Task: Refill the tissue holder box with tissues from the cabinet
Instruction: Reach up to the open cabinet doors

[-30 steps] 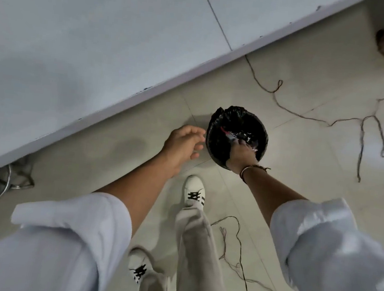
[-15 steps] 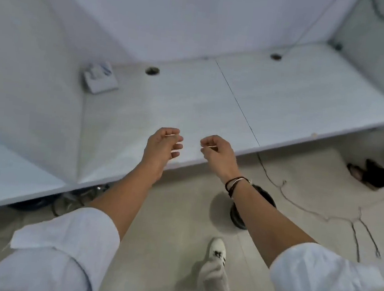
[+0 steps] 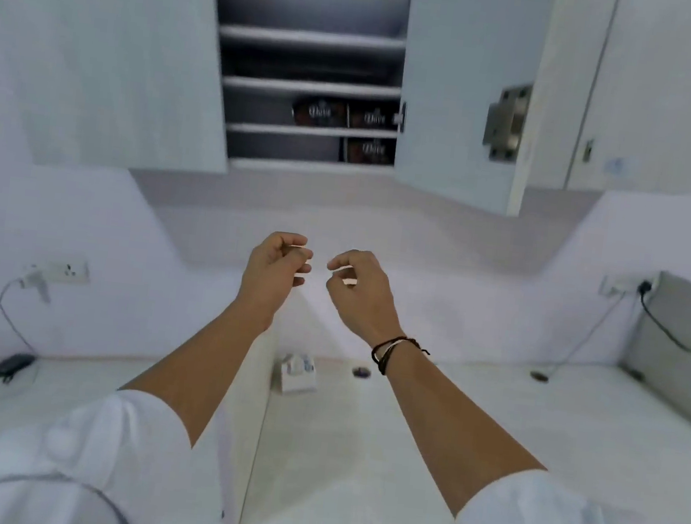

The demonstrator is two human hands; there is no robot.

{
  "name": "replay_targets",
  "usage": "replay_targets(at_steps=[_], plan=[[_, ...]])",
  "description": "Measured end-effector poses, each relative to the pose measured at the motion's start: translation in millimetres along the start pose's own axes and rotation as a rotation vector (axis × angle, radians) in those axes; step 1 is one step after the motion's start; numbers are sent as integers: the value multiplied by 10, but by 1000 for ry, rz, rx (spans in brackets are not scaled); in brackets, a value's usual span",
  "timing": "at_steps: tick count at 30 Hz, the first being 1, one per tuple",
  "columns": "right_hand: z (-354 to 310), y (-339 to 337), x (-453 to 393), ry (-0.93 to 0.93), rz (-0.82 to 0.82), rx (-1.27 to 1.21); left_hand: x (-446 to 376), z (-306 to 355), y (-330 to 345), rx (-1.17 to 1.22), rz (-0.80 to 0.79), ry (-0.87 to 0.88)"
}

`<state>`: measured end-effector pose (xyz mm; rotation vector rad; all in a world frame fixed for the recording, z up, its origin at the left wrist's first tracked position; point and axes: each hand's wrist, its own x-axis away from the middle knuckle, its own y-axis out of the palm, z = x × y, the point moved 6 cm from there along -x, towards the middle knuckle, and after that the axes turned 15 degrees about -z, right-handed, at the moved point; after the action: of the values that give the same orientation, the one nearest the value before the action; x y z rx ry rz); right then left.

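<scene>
A wall cabinet [image 3: 310, 64] stands open above the white counter [image 3: 488, 429]. Dark tissue packs lie on its lower shelves: two side by side [image 3: 320, 112] and one below [image 3: 367, 150]. The small white tissue holder box [image 3: 298, 379] sits on the counter, below and between my wrists. My left hand [image 3: 276, 267] is raised in front of me with its fingers curled in and nothing in it. Beside it, my right hand [image 3: 357, 293], with a dark bracelet at the wrist, is loosely curved and holds nothing. Both hands are well below the cabinet shelves.
The cabinet's right door [image 3: 461, 102] swings out towards me. A wall socket with a plug [image 3: 63, 270] and a black adapter [image 3: 11, 363] are at the left. A grey panel with a cable [image 3: 679, 343] leans at the right. A small dark object [image 3: 361, 372] lies near the box.
My view has swung up from the black bin on the floor to the counter and the open cabinet. Both hands have risen from the bin to chest height, holding nothing.
</scene>
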<state>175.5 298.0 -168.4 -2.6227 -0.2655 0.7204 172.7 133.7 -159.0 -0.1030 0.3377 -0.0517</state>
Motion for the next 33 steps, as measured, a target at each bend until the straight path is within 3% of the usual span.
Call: replay_targets(at_steps=[3,7,10,13,15,19,23,27,33], plan=[[-692,-358,-182,-287,132,255,-189,653,-57,-105,37,162],[-1420,-947,11,-636,548,771,-361,1288,201,-237,23,334],[-1494,-1401,76,-522,802,862,-439,1546,538,-280,-15,438],[-1218,-1738,-142,-201,753,616,-501,1649,795,-290,-17,511],[-1105,-1828,-195,-133,733,520,-522,1656,949,-313,-9,539],[-1083,-1797,-117,-324,698,321,-479,1701,1121,-505,53,699],[-898,-1533,-230,-566,394,212,-372,1705,1113,-727,114,916],[-641,-1041,-680,-602,142,389,-289,1630,777,-1004,331,1017],[-449,-269,-1454,-521,63,670,-542,1334,-250,-1442,577,938]])
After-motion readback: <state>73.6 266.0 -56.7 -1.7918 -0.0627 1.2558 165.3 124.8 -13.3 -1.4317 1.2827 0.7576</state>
